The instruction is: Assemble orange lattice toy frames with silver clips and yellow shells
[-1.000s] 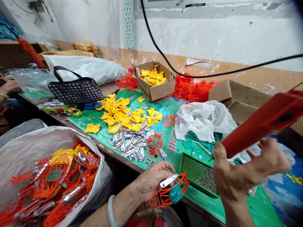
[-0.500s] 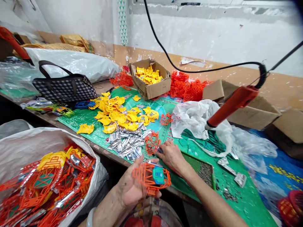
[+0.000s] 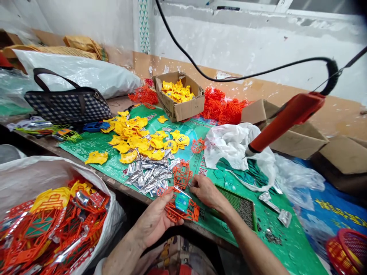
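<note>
In my left hand (image 3: pixel 157 217) is an orange lattice-like plastic frame (image 3: pixel 191 211), held tilted at the table's front edge. A clear teal plastic piece (image 3: pixel 181 201) sits on the frame. My right hand (image 3: pixel 207 193) is closed in a pinch just above the table, right of the held frame; whatever its fingertips hold is too small to make out. Close to those fingertips, another orange frame (image 3: pixel 182 174) lies on the green sheet. Shiny silver parts (image 3: pixel 151 175) are heaped to its left, with yellow plastic shells (image 3: pixel 134 133) behind them.
A green tray (image 3: pixel 233 198) of small screws lies beside my right forearm. An orange electric screwdriver (image 3: pixel 286 122) hangs on a cord at right, near a white bag (image 3: pixel 229 141). A cardboard box (image 3: pixel 189 109) stands behind; an open sack (image 3: pixel 111 214) of parts is at left.
My left hand has lifted and tilted the orange frame, bringing it nearer my right hand. My right hand's fingers have drawn together into a pinch. The view has shifted slightly.
</note>
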A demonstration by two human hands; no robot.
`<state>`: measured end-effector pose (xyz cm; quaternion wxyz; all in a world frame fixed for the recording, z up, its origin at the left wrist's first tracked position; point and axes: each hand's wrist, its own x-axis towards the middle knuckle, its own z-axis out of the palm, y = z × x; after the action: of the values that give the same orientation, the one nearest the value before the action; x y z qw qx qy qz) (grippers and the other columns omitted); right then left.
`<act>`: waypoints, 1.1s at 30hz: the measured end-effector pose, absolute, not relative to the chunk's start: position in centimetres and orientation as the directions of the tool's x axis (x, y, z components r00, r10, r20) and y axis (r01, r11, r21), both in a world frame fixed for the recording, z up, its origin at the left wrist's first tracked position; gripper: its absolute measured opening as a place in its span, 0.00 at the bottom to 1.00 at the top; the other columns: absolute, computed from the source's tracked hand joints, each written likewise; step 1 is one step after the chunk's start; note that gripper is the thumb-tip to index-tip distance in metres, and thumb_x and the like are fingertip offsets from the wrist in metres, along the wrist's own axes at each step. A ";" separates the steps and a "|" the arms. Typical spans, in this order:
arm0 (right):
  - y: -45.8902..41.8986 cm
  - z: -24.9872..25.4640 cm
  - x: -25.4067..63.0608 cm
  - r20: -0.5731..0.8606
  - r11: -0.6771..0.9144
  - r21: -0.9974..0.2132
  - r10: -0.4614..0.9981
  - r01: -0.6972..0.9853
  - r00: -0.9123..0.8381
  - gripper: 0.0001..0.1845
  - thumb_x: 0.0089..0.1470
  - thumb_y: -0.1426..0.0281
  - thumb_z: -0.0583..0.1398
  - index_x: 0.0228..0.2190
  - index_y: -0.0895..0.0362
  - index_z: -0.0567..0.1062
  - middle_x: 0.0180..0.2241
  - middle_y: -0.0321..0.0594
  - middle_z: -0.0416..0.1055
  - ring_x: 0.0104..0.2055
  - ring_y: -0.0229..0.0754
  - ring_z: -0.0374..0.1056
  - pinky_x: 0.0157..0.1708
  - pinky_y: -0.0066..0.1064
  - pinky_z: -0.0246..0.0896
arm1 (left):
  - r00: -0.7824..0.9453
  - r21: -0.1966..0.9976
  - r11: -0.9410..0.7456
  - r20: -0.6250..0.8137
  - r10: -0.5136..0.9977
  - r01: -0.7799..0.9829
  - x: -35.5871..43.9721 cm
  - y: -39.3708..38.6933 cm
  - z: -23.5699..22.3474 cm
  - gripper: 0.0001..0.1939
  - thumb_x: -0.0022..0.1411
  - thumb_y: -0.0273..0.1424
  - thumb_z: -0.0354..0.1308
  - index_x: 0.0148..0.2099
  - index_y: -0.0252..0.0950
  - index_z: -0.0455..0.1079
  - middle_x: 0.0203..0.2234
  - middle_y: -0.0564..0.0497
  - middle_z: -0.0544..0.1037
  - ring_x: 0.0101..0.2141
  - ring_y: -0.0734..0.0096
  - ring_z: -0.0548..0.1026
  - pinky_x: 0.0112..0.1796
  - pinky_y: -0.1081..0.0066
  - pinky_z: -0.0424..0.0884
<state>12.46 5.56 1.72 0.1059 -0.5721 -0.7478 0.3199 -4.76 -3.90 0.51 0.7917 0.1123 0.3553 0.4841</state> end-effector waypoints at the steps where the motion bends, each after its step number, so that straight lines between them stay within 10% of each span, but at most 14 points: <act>1: 5.5 1.9 12.8 -0.207 0.124 -0.642 0.922 0.757 -0.326 0.07 0.45 0.80 0.57 0.22 0.57 0.67 0.22 0.33 0.64 0.27 0.36 0.58 0.27 0.29 0.44 | 0.261 0.541 0.495 -0.453 0.852 -0.679 -4.8 -3.8 0.5 0.12 0.63 0.36 0.61 0.42 0.32 0.74 0.30 0.46 0.81 0.27 0.68 0.78 0.26 0.68 0.77; 8: 4.4 3.9 15.8 -0.251 -0.089 -0.918 0.886 0.386 -0.391 0.06 0.46 0.68 0.60 0.27 0.56 0.69 0.23 0.30 0.63 0.24 0.34 0.59 0.24 0.28 0.56 | 0.195 0.618 0.431 -0.413 0.890 -0.657 -4.3 -2.9 1.2 0.14 0.60 0.38 0.65 0.44 0.35 0.75 0.32 0.48 0.81 0.29 0.68 0.77 0.26 0.70 0.76; 18: 2.3 4.5 16.9 -0.262 -0.287 -0.958 0.847 0.018 -0.462 0.14 0.40 0.62 0.70 0.26 0.58 0.77 0.24 0.33 0.69 0.25 0.33 0.60 0.26 0.27 0.55 | 0.205 0.684 0.403 -0.355 0.912 -0.608 -1.9 -1.4 1.8 0.15 0.64 0.37 0.60 0.49 0.33 0.73 0.35 0.46 0.79 0.30 0.70 0.76 0.27 0.72 0.74; 33: -1.1 4.1 16.1 0.198 0.317 -0.888 0.918 0.333 -0.343 0.09 0.55 0.73 0.59 0.32 0.53 0.80 0.29 0.38 0.71 0.33 0.39 0.67 0.33 0.28 0.58 | 0.191 0.586 0.403 -0.389 0.901 -0.703 1.3 0.0 2.6 0.11 0.65 0.34 0.57 0.43 0.32 0.76 0.31 0.48 0.81 0.28 0.71 0.75 0.29 0.74 0.71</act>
<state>16.12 -1.08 4.06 0.3737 -0.4344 -0.7202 0.3911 1.27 -0.02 2.58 0.7590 0.1399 0.3539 0.5284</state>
